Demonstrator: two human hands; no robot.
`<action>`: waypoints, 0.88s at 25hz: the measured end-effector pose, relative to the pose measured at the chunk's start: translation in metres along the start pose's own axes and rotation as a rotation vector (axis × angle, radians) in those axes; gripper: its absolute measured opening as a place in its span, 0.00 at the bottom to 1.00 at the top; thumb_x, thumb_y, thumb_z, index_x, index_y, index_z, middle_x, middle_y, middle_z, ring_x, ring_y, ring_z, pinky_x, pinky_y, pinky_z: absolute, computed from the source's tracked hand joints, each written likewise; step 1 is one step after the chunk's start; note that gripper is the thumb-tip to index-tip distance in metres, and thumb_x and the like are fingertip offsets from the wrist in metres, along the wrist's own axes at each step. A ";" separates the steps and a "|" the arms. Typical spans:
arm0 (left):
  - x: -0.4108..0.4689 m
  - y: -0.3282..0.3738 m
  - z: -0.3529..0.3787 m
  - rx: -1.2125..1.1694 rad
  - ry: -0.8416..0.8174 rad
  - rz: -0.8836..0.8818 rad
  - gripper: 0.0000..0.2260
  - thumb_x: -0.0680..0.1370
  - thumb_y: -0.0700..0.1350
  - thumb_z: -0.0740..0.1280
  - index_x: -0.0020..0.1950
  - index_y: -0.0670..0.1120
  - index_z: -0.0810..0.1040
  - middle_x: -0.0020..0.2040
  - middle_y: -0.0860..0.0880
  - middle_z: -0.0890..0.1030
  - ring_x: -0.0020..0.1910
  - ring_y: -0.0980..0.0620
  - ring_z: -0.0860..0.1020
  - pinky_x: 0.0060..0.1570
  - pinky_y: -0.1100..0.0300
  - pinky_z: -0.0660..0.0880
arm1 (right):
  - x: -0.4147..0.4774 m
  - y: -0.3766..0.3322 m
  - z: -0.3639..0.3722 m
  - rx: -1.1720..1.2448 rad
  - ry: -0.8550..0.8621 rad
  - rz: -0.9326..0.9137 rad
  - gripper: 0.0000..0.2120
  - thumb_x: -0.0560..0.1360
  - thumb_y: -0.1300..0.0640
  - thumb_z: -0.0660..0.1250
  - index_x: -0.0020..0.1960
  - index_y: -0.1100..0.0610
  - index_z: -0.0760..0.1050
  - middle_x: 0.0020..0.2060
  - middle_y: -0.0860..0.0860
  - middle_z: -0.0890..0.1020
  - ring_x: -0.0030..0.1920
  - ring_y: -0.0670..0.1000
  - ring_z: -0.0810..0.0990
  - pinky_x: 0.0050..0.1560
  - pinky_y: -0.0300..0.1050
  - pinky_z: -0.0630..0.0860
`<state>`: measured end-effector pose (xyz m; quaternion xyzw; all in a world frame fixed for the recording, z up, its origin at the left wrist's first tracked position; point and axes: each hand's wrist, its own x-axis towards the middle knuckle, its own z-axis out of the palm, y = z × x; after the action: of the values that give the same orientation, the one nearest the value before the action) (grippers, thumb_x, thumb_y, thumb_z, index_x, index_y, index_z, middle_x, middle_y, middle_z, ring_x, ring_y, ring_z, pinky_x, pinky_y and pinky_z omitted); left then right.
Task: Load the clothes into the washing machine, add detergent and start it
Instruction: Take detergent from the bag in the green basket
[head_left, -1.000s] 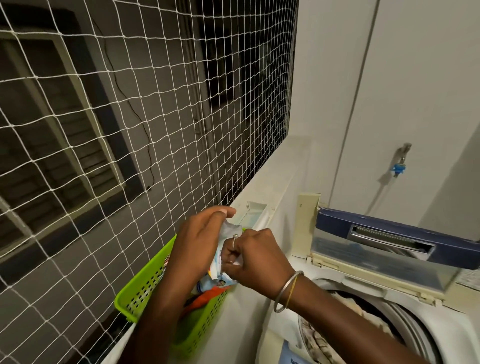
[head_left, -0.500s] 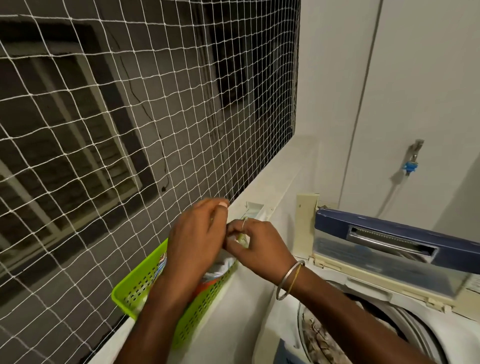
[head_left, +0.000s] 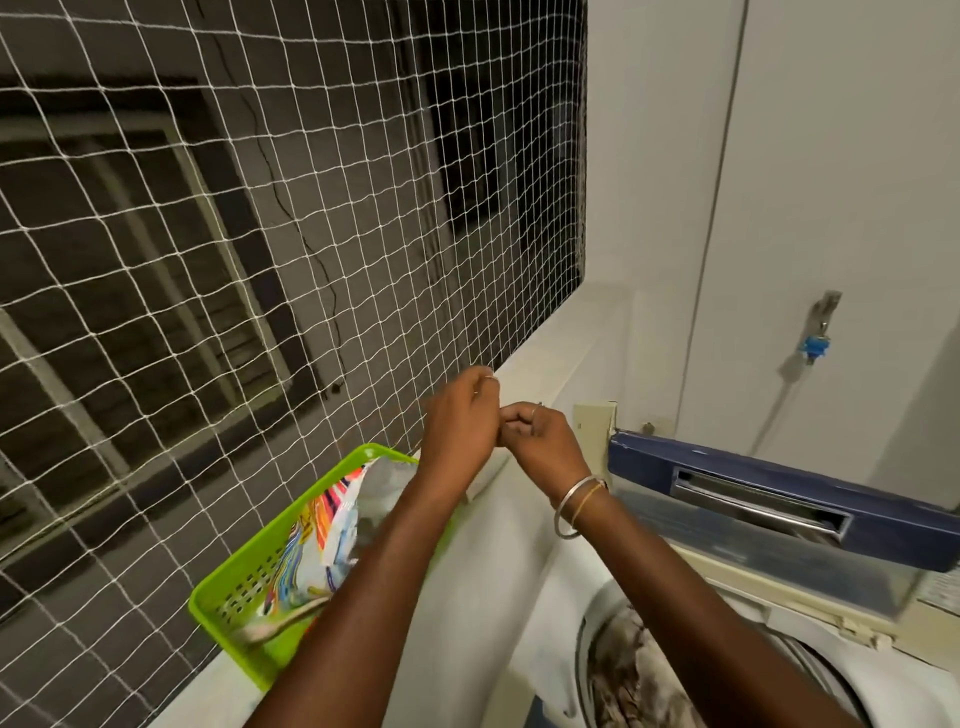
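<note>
Detergent packet: glossy, multicoloured, crumpled; laid in green basket, long axis 7–1 o'clock

Basket: perforated plastic, rectangular, set beside white net

Washing machine at 4 o'clock of basket; navy lid raised; mottled clothes held in drum

Left hand, right hand: fingers curled, knuckles touching, at 1 o'clock of basket; anything pinched cannot be told

I am at home, in the little washing corner by an open side of the house. My top-loading washing machine stands here with its blue lid up and clothes inside the tub. A water tap sticks out of the plain wall. A white net covers the opening, and through it I see another building's window. A green basket sits on the ledge.
</note>
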<state>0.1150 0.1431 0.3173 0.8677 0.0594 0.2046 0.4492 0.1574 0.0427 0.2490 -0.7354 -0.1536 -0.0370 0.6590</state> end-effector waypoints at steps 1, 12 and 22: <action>0.005 -0.001 0.005 -0.060 0.011 -0.050 0.10 0.80 0.45 0.59 0.51 0.49 0.80 0.48 0.45 0.83 0.49 0.43 0.78 0.52 0.50 0.73 | 0.007 0.005 -0.001 0.014 0.018 0.035 0.07 0.71 0.61 0.67 0.42 0.56 0.84 0.35 0.48 0.86 0.39 0.44 0.84 0.51 0.47 0.80; 0.031 -0.045 0.061 -0.278 0.186 -0.745 0.32 0.80 0.48 0.61 0.80 0.43 0.50 0.80 0.37 0.49 0.78 0.34 0.52 0.76 0.42 0.53 | 0.076 0.063 0.026 -0.345 -0.024 0.332 0.21 0.81 0.52 0.63 0.71 0.59 0.70 0.68 0.58 0.76 0.67 0.58 0.75 0.67 0.45 0.68; 0.024 -0.070 0.081 -0.520 0.224 -0.811 0.35 0.78 0.52 0.59 0.80 0.39 0.50 0.76 0.35 0.63 0.73 0.34 0.66 0.72 0.43 0.64 | 0.056 0.080 0.011 -0.235 0.184 0.377 0.10 0.75 0.56 0.66 0.56 0.57 0.78 0.53 0.54 0.82 0.55 0.56 0.81 0.58 0.47 0.76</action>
<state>0.1758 0.1305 0.2271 0.6065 0.3870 0.1133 0.6852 0.2306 0.0570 0.1848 -0.8162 0.0523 0.0021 0.5754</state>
